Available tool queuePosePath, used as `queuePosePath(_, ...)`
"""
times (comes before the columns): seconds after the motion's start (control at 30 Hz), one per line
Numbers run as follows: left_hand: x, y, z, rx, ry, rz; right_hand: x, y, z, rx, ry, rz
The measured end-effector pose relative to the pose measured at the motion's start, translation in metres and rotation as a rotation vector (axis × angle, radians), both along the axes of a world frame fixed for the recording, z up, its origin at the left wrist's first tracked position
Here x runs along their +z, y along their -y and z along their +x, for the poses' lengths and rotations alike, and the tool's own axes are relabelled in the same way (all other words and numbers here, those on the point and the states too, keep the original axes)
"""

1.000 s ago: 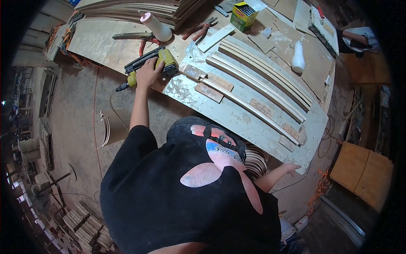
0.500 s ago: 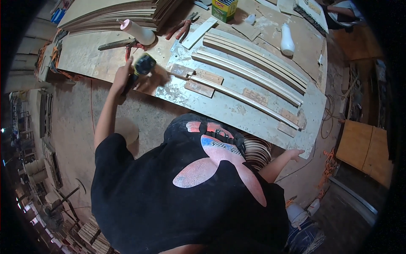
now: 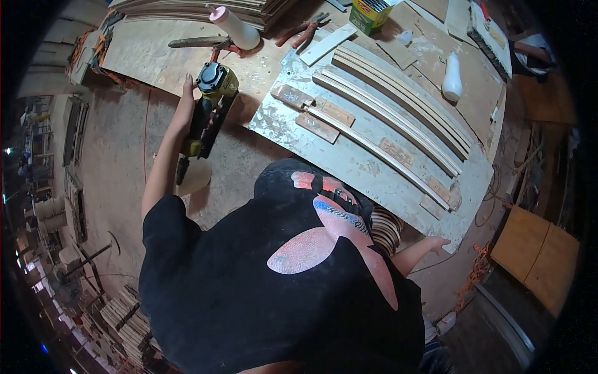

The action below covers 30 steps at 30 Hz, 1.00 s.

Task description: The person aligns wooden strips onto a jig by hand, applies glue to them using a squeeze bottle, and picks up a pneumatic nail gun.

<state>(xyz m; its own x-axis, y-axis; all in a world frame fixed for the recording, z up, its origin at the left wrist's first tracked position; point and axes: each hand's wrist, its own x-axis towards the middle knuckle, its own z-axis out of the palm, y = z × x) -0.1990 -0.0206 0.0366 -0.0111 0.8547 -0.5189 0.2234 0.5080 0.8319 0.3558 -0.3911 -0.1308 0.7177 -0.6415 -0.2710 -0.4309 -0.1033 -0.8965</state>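
Note:
My left hand (image 3: pixel 189 106) is closed round the handle of a yellow-and-black nail gun (image 3: pixel 215 93), held in front of the bench's near edge. At the right, my right hand (image 3: pixel 438 243) rests at the near corner of a pale, paint-spotted board (image 3: pixel 274 128), its fingers stretched out and holding nothing. On that board a thin curved wood strip (image 3: pixel 380 156) runs between small wooden blocks (image 3: pixel 319 126). Beyond it lie more curved strips, layered in two bundles (image 3: pixel 398 96).
Left of the board are a white bottle with a pink cap (image 3: pixel 240 30) and red-handled pliers (image 3: pixel 224 47). A second white bottle (image 3: pixel 451 78) and a green-and-yellow tin (image 3: pixel 370 15) stand farther back. Stacked curved sheets (image 3: pixel 205 9) fill the far left. Another person's arm (image 3: pixel 532 53) shows at far right.
The nail gun in my left hand has swung so that its body now shows in full. My view has shifted, moving the bench rightward and down. My right hand stays at the board's corner.

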Motion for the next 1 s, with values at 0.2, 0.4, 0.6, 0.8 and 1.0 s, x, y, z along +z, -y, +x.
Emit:
queuePosePath(0.2,0.004,0.007,-0.01,-0.005,-0.076,0.036,-0.001,0.001,-0.006,0.048,-0.025,-0.037)
queuePosePath(0.4,-0.019,0.002,-0.032,0.004,-0.075,-0.056,-0.005,0.006,-0.011,0.074,-0.055,-0.072)
queuePosePath(0.6,-0.012,0.01,-0.028,0.047,-0.017,0.03,-0.004,0.013,-0.017,0.095,-0.065,-0.107)
queuePosePath(0.8,-0.01,0.013,-0.033,0.084,0.003,0.01,-0.003,0.017,-0.02,0.111,-0.077,-0.131)
queuePosePath(1.0,-0.022,0.012,-0.046,0.092,0.035,0.036,-0.001,0.021,-0.023,0.127,-0.087,-0.155)
